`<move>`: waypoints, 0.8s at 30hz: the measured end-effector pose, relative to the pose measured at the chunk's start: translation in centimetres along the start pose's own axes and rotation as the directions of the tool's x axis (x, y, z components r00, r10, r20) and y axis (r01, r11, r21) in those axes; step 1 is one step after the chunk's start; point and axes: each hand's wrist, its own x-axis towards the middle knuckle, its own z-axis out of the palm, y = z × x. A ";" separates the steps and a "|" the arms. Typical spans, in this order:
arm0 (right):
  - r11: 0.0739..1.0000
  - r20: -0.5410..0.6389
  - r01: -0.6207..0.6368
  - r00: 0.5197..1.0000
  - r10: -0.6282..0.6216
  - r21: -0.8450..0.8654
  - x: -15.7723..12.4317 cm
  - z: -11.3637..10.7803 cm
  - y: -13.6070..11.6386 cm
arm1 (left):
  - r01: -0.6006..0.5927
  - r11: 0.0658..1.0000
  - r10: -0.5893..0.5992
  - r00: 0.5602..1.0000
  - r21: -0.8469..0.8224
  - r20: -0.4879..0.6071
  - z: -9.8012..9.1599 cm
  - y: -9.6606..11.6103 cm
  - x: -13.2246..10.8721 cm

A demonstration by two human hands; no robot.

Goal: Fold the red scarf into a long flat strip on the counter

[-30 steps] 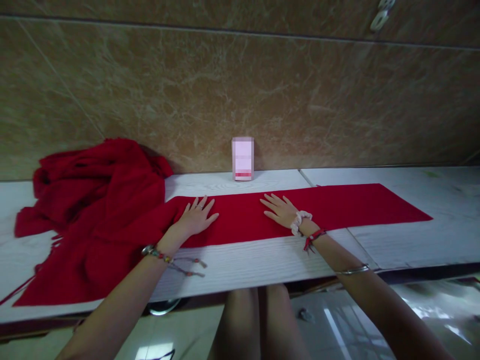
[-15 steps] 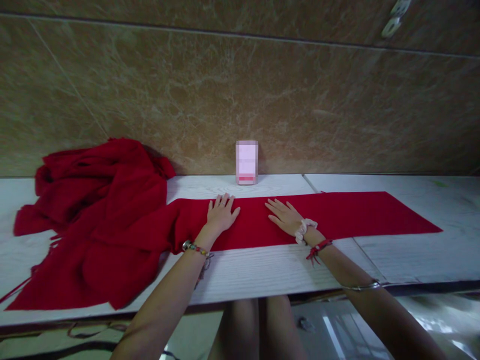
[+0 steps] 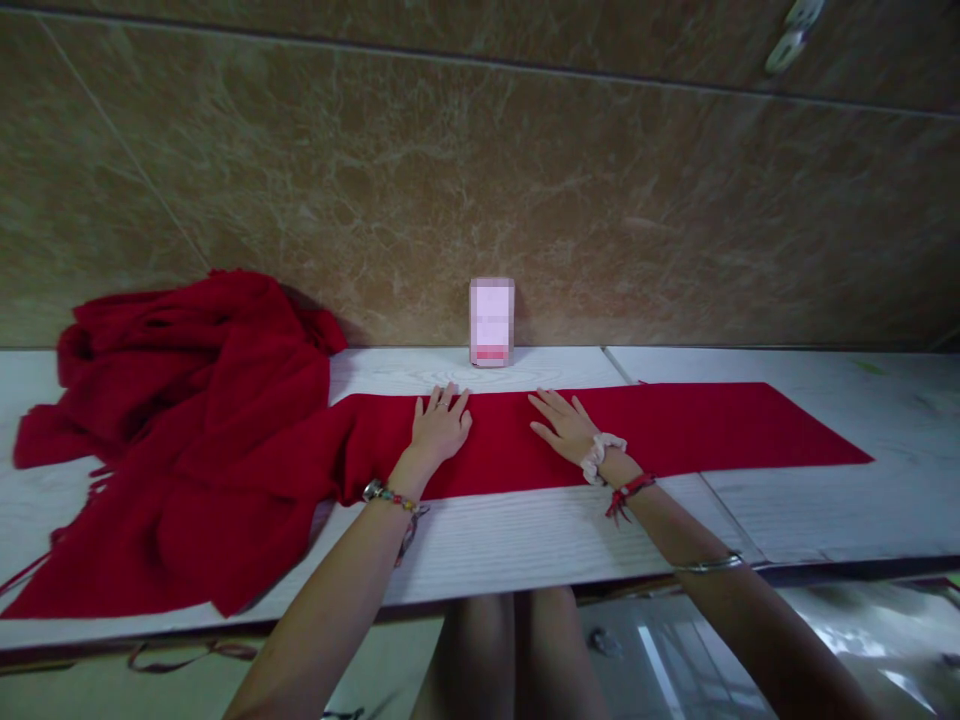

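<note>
A long red cloth with fringe-like threads, resembling a scarf (image 3: pixel 675 428), lies across the white tabletop. Its right part is a flat, smooth strip, while its left part is a loose, crumpled heap. My left hand (image 3: pixel 440 425) rests palm down on the strip, fingers spread and pointing away from me, close to where the folds begin. To the right of it, my right hand (image 3: pixel 564 428) also lies flat on the cloth with its fingers apart. Neither hand grips the fabric. Bare red cloth shows between the two hands.
A phone-like device (image 3: pixel 492 322), its screen blurred out, leans against the brown marbled wall (image 3: pixel 480 190) behind the cloth. The white table (image 3: pixel 510 545) ends at a front edge above my knees. A dark strap (image 3: pixel 191 657) hangs below that edge on the left.
Both hands stay flat on the cloth, almost in the same places. The whole view has shifted slightly, and the cloth looks unchanged.
</note>
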 end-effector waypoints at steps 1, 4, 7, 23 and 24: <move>1.000 0.003 -0.003 1.000 0.003 0.008 0.3 -0.1 -0.5 | 0.000 1.000 0.000 1.000 -0.003 -0.004 0.0 -0.1 0.0; 0.999 0.028 0.037 0.999 -0.038 0.029 1.2 0.0 -2.5 | 0.007 1.000 -0.007 1.000 -0.010 -0.004 0.1 -0.3 0.1; 0.997 0.060 0.071 0.996 -0.072 0.017 2.0 0.3 -3.5 | 0.012 1.000 -0.012 1.000 -0.009 -0.007 0.2 -0.3 0.2; 0.937 0.079 -0.297 0.946 0.316 -0.185 0.0 -0.4 11.0 | 0.030 1.000 -0.030 0.999 -0.004 0.011 0.1 -0.2 0.1; 0.934 0.064 -0.304 0.945 0.320 -0.189 0.1 -0.4 10.9 | 0.031 1.000 -0.031 1.000 0.000 0.003 0.1 -0.2 0.0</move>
